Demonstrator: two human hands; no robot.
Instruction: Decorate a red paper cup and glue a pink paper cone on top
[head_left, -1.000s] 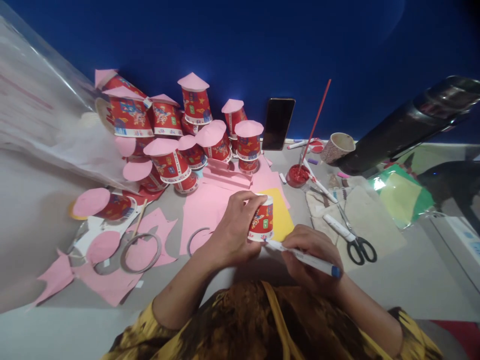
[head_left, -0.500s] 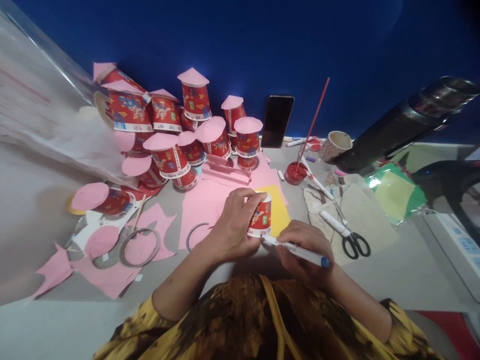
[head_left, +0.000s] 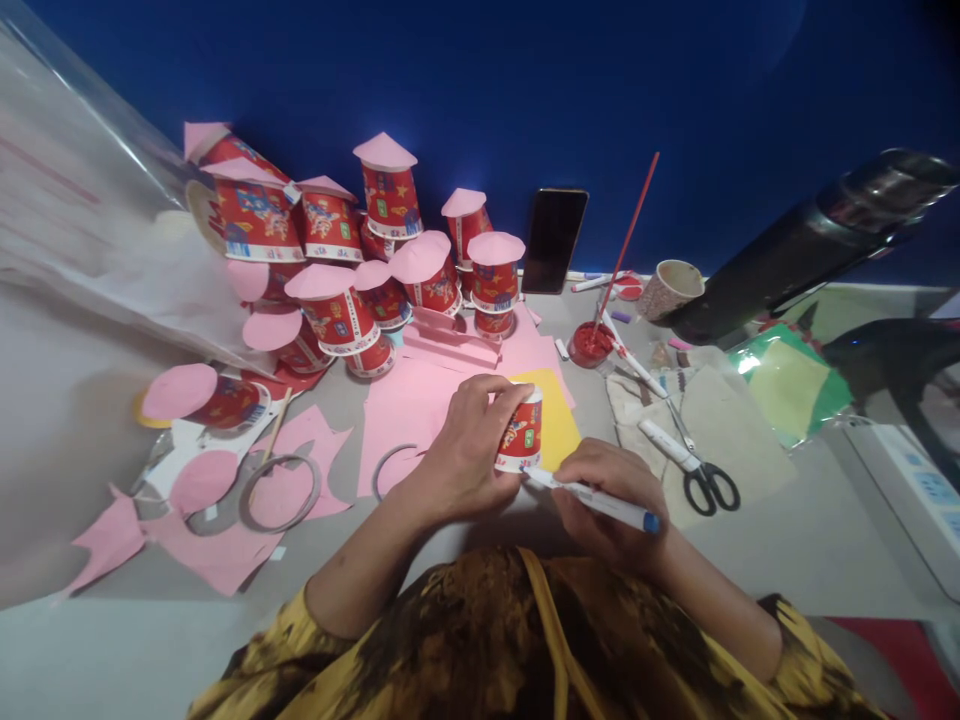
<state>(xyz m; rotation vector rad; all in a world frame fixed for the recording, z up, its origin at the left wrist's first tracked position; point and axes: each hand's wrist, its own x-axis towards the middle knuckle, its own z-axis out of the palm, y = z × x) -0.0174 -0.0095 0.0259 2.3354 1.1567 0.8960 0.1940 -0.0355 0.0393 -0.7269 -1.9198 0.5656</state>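
Observation:
My left hand (head_left: pixel 472 445) is wrapped round a red printed paper cup (head_left: pixel 523 430) that stands upside down, its white rim at the bottom. In my right hand (head_left: pixel 611 490) is a white marker pen (head_left: pixel 596 500) with a blue end, held like a writing tool. The pen's tip meets the cup's lower rim, or is very close to it; I cannot tell which. Beneath and behind the cup lie a yellow sheet (head_left: pixel 556 415) and pink paper (head_left: pixel 397 400).
Several red cups with pink cone tops (head_left: pixel 334 310) crowd the back left. Rings of tape (head_left: pixel 279 495) lie among pink scraps. To the right are black-handled scissors (head_left: pixel 711 488), a pot of red paint (head_left: pixel 592 345) with a stick, a phone (head_left: pixel 555 240) and a dark flask (head_left: pixel 795 250).

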